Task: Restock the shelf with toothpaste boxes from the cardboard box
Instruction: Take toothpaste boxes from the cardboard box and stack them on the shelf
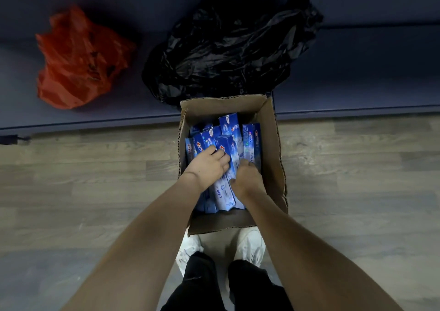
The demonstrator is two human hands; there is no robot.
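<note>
The cardboard box (271, 144) is filled with blue toothpaste boxes (228, 129). One toothpaste box (225, 191) is held by curled fingers of the left hand (209, 165) and right hand (247, 179).

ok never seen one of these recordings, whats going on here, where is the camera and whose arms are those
There is no machine here. The camera sits on a person's head and looks down, so the two bare arms are that person's own, with their white shoes at the bottom.

On the wooden floor stands an open cardboard box filled with blue toothpaste boxes. Both hands are inside it: the left hand and the right hand are each closing round toothpaste boxes, ready to lift them.

Beyond the box is a dark low surface with an orange plastic bag and a crumpled black plastic bag on it. No shelf is recognisable as the target in this view.
</note>
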